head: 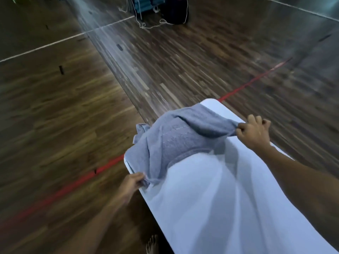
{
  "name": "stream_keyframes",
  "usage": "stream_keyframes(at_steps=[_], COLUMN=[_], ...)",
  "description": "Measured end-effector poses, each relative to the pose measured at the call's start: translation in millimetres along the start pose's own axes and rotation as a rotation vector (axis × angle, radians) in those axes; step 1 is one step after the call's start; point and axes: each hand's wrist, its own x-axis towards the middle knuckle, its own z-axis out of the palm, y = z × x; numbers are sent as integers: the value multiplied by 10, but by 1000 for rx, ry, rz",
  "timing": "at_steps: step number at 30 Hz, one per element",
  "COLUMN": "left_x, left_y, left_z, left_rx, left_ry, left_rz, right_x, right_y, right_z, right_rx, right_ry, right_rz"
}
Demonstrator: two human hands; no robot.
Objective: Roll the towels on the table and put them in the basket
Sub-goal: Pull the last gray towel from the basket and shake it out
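I am pinching one corner of the grey towel [176,142] in my left hand [133,182] at the table's [211,208] left edge and another in my right hand [254,132] near its right edge, stretching it to lay flat for rolling.

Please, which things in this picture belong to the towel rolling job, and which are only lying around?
Belong to the job: grey terry towel, gripped by left hand and right hand; white flat table beneath it.
Just lying about: red line on the wooden floor; dark bag and loose white cord far behind.
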Motion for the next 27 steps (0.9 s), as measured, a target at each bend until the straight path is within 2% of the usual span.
stream_keyframes(at_steps=[3, 6, 9, 11, 14, 18, 20, 22, 25, 27], left_x=[-139, -234, -280, -257, -157, -9, 120, 254, 341, 327], left_y=[-493, -852, -999, -1020, -1056, -1031, -998, -993, -1061, -1123], left_z=[269, 411, 537, 607, 679, 775, 820, 855, 890, 931], left_rx=[98, 368, 643, 821, 1111, 1349, 1369, 1247, 966, 948], left_ry=[-80, -94, 17, 95, 249, 403, 433, 398, 326, 327], left_rz=[-99, -5, 191, 226, 253, 492, 545, 501, 404, 366], right_x=[-410, -686, -791, -814, -777, -574, -481, -401, -329, -358], right_y=[425, 680, 751, 692, 540, 368, 273, 170, 49, 11], right_z=[249, 435, 582, 589, 529, 606, 686, 767, 902, 1048], right_rx=[-87, -193, -162, -49, 65, -74, -122, -76, 180, 362], right_ry=[-144, -290, -392, -433, -408, -472, -471, -372, -375, -372], right_rz=[122, 194, 106, 115, 199, 217, 210, 141, -57, -64])
